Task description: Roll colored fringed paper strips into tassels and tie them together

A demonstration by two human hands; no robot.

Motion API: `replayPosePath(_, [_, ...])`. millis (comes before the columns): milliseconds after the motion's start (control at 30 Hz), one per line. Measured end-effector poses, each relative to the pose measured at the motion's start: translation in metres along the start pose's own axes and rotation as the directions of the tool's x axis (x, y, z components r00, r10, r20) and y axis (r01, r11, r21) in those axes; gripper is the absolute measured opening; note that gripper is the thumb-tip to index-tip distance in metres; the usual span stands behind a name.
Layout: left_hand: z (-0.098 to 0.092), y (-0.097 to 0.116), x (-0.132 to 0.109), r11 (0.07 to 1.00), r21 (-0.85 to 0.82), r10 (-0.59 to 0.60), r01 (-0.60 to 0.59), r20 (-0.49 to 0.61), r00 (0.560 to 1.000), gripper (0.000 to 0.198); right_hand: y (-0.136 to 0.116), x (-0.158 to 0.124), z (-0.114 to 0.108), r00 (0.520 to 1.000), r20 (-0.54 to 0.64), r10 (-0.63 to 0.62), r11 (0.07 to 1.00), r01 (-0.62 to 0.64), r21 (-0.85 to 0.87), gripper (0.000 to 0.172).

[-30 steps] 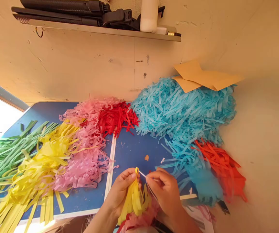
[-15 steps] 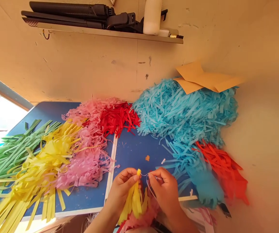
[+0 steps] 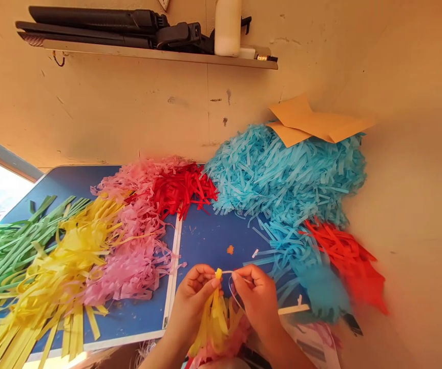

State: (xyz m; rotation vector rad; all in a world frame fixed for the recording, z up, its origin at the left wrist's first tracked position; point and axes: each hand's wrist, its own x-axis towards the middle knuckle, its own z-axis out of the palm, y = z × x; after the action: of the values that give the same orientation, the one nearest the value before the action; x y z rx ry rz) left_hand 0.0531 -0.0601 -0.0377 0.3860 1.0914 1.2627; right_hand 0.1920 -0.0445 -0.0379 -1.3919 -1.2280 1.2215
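Tassel: a yellow tassel (image 3: pixel 213 323) of cut paper strips sat at the near edge of the worktop, between the two hands; its strips hung loose toward the person; its top was gathered into a small tight nub at the far end
Thread: a thin white thread (image 3: pixel 225 272) ran from the nub across to the right; a slack loop of it curved down in front of the right hand
Left hand: the left hand (image 3: pixel 194 296) was closed on the tassel just below the nub, thumb and fingertips pinching the gathered strips
Right hand: the right hand (image 3: pixel 258 298) was closed in a pinch on the thread, just right of the nub; the two hands were near each other but apart
Worktop: the blue worktop (image 3: pixel 209 238) was made of two panels joined by a white seam (image 3: pixel 174 266); a small orange scrap (image 3: pixel 230 249) lay on the bare blue just beyond the hands
Left piles: green strips (image 3: pixel 13 241) lay far left; yellow strips (image 3: pixel 57 266) lay beside them; pink fringe (image 3: pixel 136 256) lay right of those, reaching the seam
Far piles: red strips (image 3: pixel 184 187) lay against the pink at the far side; a tall light blue heap (image 3: pixel 282 171) rose at the right with tan paper sheets (image 3: pixel 313 123) on top; orange-red strips (image 3: pixel 343 253) lay at its near right
Room: a scuffed cream wall (image 3: pixel 128 113) stood behind the worktop; a shelf (image 3: pixel 147 51) on it carried a white bottle (image 3: pixel 227 25) and black gear (image 3: pixel 109 21); bright daylight showed at the left edge
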Motion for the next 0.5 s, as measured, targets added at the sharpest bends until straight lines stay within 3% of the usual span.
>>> replayPosePath(133, [-0.003, -0.002, 0.000, 0.997, 0.046, 0.054, -0.054, 0.001, 0.999, 0.041, 0.001, -0.002, -0.001, 0.991, 0.086, -0.106, 0.984, 0.117, -0.132, 0.022])
replayPosePath(233, [-0.008, -0.003, 0.001, 0.965, 0.209, 0.152, -0.160, 0.052, 0.987, 0.044, 0.003, -0.002, -0.006, 0.976, 0.179, -0.123, 0.975, 0.153, -0.164, 0.024])
replayPosePath(300, [-0.013, -0.004, 0.002, 0.893, 0.370, 0.226, -0.255, 0.120, 0.967, 0.040, 0.004, 0.000, -0.010, 0.960, 0.266, -0.082, 0.983, 0.121, -0.135, 0.017])
replayPosePath(367, [-0.017, -0.006, 0.002, 0.751, 0.532, 0.315, -0.391, 0.231, 0.920, 0.042, 0.003, 0.002, -0.013, 0.936, 0.349, -0.051, 0.988, 0.098, -0.119, 0.020])
replayPosePath(433, [-0.020, -0.008, 0.002, 0.520, 0.661, 0.407, -0.540, 0.365, 0.838, 0.051, 0.001, 0.005, -0.014, 0.917, 0.393, -0.063, 0.978, 0.135, -0.157, 0.024])
replayPosePath(500, [-0.020, -0.009, 0.002, 0.261, 0.727, 0.479, -0.636, 0.474, 0.739, 0.061, -0.001, 0.006, -0.013, 0.906, 0.409, -0.110, 0.950, 0.217, -0.226, 0.012])
